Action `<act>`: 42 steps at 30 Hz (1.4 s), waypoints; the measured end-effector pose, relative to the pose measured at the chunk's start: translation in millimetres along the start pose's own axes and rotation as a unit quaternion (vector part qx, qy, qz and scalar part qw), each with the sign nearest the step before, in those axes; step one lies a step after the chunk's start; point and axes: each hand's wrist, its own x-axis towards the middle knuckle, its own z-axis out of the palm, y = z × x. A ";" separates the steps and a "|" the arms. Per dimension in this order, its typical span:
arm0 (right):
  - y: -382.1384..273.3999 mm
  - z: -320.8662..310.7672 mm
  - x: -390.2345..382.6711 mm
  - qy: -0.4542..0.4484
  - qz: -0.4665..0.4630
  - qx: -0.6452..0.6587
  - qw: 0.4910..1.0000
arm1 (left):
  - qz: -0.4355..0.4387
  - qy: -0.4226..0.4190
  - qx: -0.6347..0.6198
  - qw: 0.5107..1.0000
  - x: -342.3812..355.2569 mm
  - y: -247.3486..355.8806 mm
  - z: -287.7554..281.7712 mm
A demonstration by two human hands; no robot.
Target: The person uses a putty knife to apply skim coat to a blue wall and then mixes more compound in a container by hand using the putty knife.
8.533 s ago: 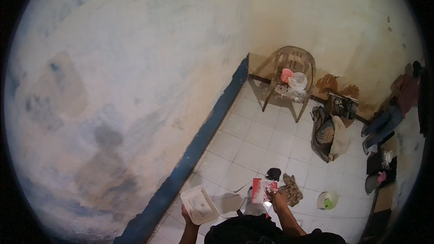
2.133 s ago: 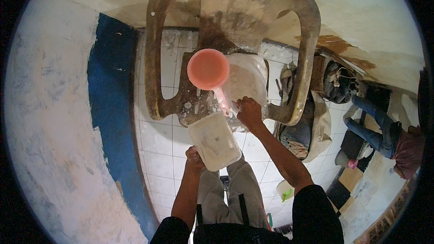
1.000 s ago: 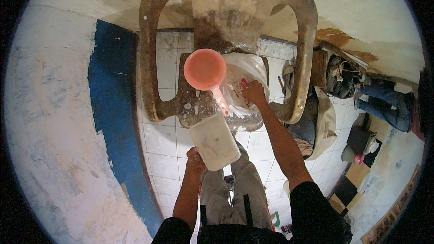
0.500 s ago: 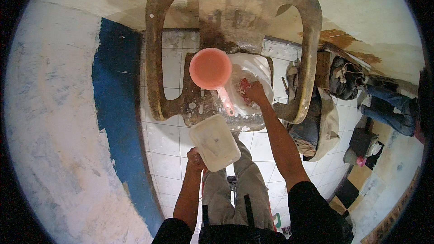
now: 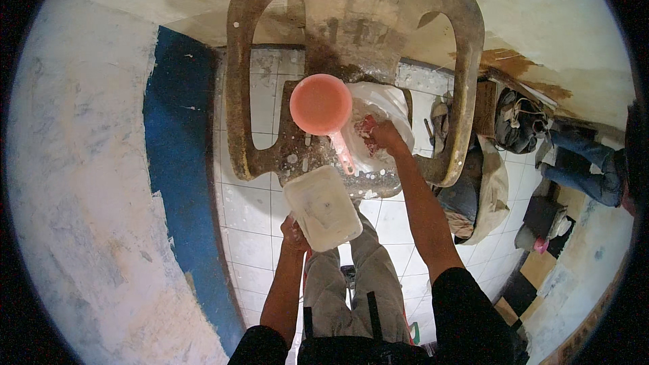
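Fingers of the left hand are closed on the lower left edge of a pale rectangular tray, which is tilted a little, its shallow hollow facing up. That hold, by one side only, leaves the whole hollow uncovered, and the upward face probably serves to keep in whatever lies there; a thin whitish smear shows, though how much is in it cannot be told. The tray hangs over the person's trousers, near the front of a stained plastic chair, so both hands work close together. The right hand reaches into the open mouth of a white plastic bag, its fingers bent around a red flat piece streaked with white; the exact grip is partly hidden. The bag rests on the chair seat, its sides spread out, which seems to give the hand room from above. Just beside it, to the left, a pink dipper stands upright on the seat, handle toward the person, likely so it can be picked up easily; whether it holds liquid is unclear. The chair stands on white floor tiles, apparently as a raised shelf that brings bag and dipper to hand height. A blue band runs along the wall at left.
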 end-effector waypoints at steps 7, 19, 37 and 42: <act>-79.6 -34.7 -52.1 -0.020 0.141 0.245 0.959 | 0.052 -0.039 -0.059 0.996 8.7 -2.4 -19.9; -63.1 -26.6 -44.3 0.124 0.116 0.418 0.893 | 0.005 -0.046 -0.132 0.990 26.4 12.6 30.1; 13.8 39.3 -59.1 0.283 0.055 0.460 0.840 | 0.018 -0.075 -0.058 0.995 44.7 23.4 53.7; -57.6 14.8 -89.4 0.249 0.161 0.646 0.703 | 0.030 -0.084 -0.085 0.992 37.1 32.1 42.2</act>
